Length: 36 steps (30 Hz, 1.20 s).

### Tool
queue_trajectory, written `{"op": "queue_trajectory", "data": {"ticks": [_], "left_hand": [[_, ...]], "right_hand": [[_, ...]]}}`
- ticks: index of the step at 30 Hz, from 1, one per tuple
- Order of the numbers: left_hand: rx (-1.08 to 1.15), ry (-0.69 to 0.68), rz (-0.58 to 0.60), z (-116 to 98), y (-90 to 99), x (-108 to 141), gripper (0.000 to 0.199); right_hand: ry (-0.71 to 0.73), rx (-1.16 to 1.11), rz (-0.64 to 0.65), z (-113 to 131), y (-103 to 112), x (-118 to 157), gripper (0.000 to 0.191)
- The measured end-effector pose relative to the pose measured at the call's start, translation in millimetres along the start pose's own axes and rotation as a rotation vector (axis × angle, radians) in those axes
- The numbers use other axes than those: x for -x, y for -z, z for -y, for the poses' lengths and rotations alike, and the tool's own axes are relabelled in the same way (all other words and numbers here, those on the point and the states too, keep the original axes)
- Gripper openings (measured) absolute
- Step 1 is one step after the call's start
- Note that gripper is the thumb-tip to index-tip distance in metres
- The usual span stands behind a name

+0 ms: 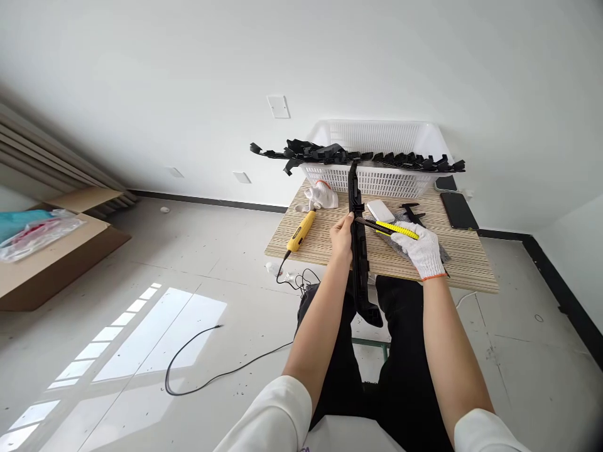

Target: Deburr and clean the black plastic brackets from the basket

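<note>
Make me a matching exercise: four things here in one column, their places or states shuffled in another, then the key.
Column one
1. Left hand
2. Right hand
3. Yellow corded tool
4. White basket

Column two
A. Lies on the table
B. Has black pieces across its top
C. Gloved, holding the yellow cutter
D. Bare, gripping the long black part

Pairs: 1-D, 2-C, 3-A, 4-B

We see a white top (pixel 358 434), loose short sleeves (pixel 277 408), small purple mark (pixel 305 449) on front, black trousers (pixel 405 370). We note a white knit glove (pixel 428 256), orange cuff edging (pixel 434 277), on right hand (pixel 421 247); left hand (pixel 341 237) bare.
</note>
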State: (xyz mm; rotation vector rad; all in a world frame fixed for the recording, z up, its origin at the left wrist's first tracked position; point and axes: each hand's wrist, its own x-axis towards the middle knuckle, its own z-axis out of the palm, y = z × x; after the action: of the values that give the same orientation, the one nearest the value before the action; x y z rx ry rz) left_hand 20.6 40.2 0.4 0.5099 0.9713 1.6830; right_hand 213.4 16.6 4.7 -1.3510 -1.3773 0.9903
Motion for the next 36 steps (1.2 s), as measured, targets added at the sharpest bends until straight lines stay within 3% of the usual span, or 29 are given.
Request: {"op": "queue_trajectory", "data": {"ticks": [3, 7, 13, 19, 24, 30, 36], "left_hand": [[-0.021, 0.016, -0.014, -1, 0.1, 1, 0.020], [-0.008, 0.017, 0.006, -2, 0.7, 2, 0.020], [0.004, 0.061, -0.019, -3, -0.5, 3, 0.027], [-0.052, 0.136, 0.171, -13, 8.6, -5, 0.037], [-0.030, 0.060, 0.149, -16, 16.7, -12, 0.026], [-0.020, 0.090, 0.121, -19, 16.9, -7, 0.029], [-0.079, 0.080, 0.205, -27, 21.7, -1, 0.043]], "right_hand": [[-0.050, -0.019, 0.026, 2, -1, 0, 0.055], [-0.033, -0.036, -0.044, 6, -3, 0, 0.052], [-0.059, -0.030, 0.014, 6, -5, -1, 0.053], [-0.029, 0.073, 0.125, 5, -5, 0, 0.051], [-0.078, -0.050, 0.091, 5, -7, -2, 0.049], [-0.110, -0.351, -0.106, 4, -6, -6, 0.046], [-0.104, -0.316, -0.054, 2, -8, -6, 0.048]]}}
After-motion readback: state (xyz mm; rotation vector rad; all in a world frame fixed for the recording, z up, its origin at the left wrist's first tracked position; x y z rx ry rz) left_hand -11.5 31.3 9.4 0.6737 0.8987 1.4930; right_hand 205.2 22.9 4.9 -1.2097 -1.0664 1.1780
